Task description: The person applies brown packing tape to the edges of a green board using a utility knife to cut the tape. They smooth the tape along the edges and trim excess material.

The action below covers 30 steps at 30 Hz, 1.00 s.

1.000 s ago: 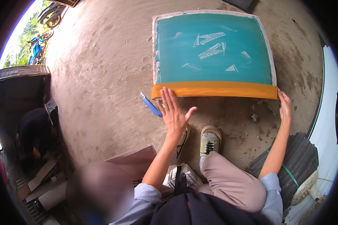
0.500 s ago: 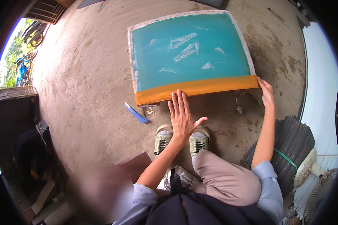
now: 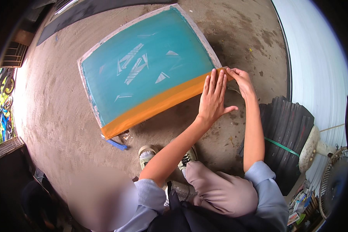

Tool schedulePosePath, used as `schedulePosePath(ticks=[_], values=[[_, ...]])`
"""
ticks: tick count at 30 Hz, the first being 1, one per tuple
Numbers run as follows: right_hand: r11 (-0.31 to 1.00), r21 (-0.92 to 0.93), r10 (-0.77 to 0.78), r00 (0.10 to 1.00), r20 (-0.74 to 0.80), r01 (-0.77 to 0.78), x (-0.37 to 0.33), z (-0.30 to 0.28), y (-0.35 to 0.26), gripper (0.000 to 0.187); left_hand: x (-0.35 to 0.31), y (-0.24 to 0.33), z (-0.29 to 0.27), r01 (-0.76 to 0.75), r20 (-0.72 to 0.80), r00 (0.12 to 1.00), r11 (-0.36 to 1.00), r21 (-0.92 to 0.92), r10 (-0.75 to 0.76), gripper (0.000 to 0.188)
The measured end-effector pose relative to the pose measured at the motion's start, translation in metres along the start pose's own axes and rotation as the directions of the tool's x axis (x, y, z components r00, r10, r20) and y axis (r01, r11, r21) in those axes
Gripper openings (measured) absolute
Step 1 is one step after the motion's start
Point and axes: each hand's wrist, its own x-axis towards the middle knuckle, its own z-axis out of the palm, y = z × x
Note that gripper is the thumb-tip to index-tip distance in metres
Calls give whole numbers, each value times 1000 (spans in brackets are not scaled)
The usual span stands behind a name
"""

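Observation:
A screen-printing frame (image 3: 127,46) with teal mesh and pale clear shapes is before me. Along its near edge runs a wide strip of orange-brown tape (image 3: 158,103). My left hand (image 3: 214,92) lies flat on the strip near its right end, fingers stretched out and thumb spread. Just right of it, my right hand (image 3: 241,82) pinches the tape's end at the frame's near right corner. A blue utility knife (image 3: 116,144) rests on the floor by the near left corner, partly hidden by the frame.
Stained concrete floor (image 3: 58,104) surrounds the frame. To the right are a strapped stack of dark ribbed sheets (image 3: 284,137), a fan (image 3: 332,181) and a whitish panel (image 3: 313,58). My shoes (image 3: 147,150) are below the frame. Motorbikes (image 3: 4,116) stand outside at far left.
My left hand has slid rightward along the tape, close to my right hand. The right hand keeps its pinch on the tape's end. The view has turned, so the frame appears tilted.

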Motion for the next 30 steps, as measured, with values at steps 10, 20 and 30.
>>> schedulePosePath(ticks=[10,20,30], values=[[999,24,-28,997,-69,30,-7,7,9,21,27,-45,-14,-227,87,964,949,-219,250,64],[989,-27,-150,976,-161,147,-8,26,25,14,27,-49,-11,-291,110,950,957,-18,291,51],[994,-106,-66,940,-336,32,-13,24,36,26,29,-47,-9,-300,108,948,954,2,298,56]])
